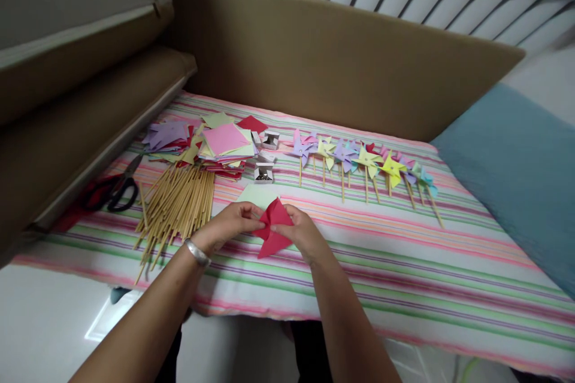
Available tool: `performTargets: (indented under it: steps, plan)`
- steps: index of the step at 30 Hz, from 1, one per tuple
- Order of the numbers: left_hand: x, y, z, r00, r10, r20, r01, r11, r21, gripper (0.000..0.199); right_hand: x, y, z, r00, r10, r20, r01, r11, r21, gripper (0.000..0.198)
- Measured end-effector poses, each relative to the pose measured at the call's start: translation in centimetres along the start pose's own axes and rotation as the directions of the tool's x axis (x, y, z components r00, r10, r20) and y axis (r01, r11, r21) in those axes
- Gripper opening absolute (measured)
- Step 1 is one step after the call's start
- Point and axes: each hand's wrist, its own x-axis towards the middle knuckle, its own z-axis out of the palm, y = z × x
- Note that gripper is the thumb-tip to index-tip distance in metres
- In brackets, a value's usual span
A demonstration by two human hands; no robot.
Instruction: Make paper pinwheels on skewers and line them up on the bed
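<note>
So the red paper (275,242) is a bit below the middle of the frame, partly folded, left hand (233,224) pinching one side and right hand (305,229) pinching the other. A pale green sheet (255,194) pokes out behind it. Sticks (179,200) lie left of centre, scissors (117,187) further left, and pinwheels (368,160) right of centre.

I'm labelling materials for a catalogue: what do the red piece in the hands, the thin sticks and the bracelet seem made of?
Red piece: apparently matte paper, thin, with crisp edges and folded-in flaps.
Sticks: probably bamboo or wood, going by the tan colour; which one is unclear.
Bracelet: likely polished metal, given its silvery shine.
</note>
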Motion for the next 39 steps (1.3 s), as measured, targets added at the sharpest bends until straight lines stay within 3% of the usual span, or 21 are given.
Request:
performTargets:
  steps: [3,7,10,14,21,24,27,29,31,34,36,39]
  plan:
    - [-0.3,0.5,0.5,0.994,-0.019,-0.105,0.0,0.984,-0.175,0.037,0.4,0.0,0.1,0.993,-0.016,-0.12,0.035,0.987,0.157,0.031]
    - [-0.1,-0.3,1.9,0.995,0.022,-0.098,-0.052,0.946,-0.319,0.03,0.6,0.2,0.8,0.974,-0.045,-0.223,0.11,0.951,0.29,0.033]
    - [0.5,-1.2,2.6,0.985,0.047,-0.165,-0.109,0.916,-0.387,0.026,0.7,0.6,1.6,0.968,-0.094,-0.231,0.161,0.943,0.293,0.031]
    - [0.9,-1.8,2.8,0.964,0.041,-0.263,-0.146,0.907,-0.394,0.02,0.8,0.9,2.6,0.958,-0.112,-0.265,0.191,0.937,0.293,0.03]
    - [0.8,-1.6,2.4,0.953,0.01,-0.302,-0.132,0.913,-0.386,0.021,1.0,0.8,3.7,0.939,-0.099,-0.329,0.21,0.923,0.323,0.026]
    - [0.7,-0.9,1.4,0.943,-0.006,-0.333,-0.139,0.902,-0.41,0.019,0.9,1.0,3.2,0.935,-0.118,-0.334,0.197,0.957,0.214,0.031]
    - [0.6,-0.2,-0.1,0.918,-0.059,-0.391,-0.126,0.893,-0.432,0.017,0.4,1.1,2.4,0.891,-0.285,-0.353,0.28,0.958,-0.066,0.031]
    - [0.5,0.1,-1.0,0.911,-0.078,-0.405,-0.12,0.889,-0.442,0.016,-0.1,1.0,2.2,0.837,-0.473,-0.274,0.386,0.867,-0.316,0.026]
    - [0.5,0.2,-1.6,0.916,-0.071,-0.395,-0.123,0.887,-0.445,0.015,-0.6,0.9,2.2,0.785,-0.609,-0.113,0.475,0.709,-0.521,0.027]
    - [0.4,0.2,-1.8,0.92,-0.063,-0.387,-0.121,0.894,-0.432,0.013,-1.0,0.8,2.6,0.736,-0.674,0.059,0.532,0.522,-0.667,0.027]
    - [0.4,0.3,-1.6,0.918,-0.068,-0.39,-0.108,0.905,-0.412,0.013,-1.0,0.8,2.8,0.716,-0.694,0.081,0.534,0.47,-0.703,0.02]
    - [0.3,0.4,-1.3,0.92,-0.053,-0.388,-0.098,0.927,-0.361,0.014,-0.8,0.8,2.8,0.71,-0.701,0.066,0.522,0.46,-0.718,0.013]
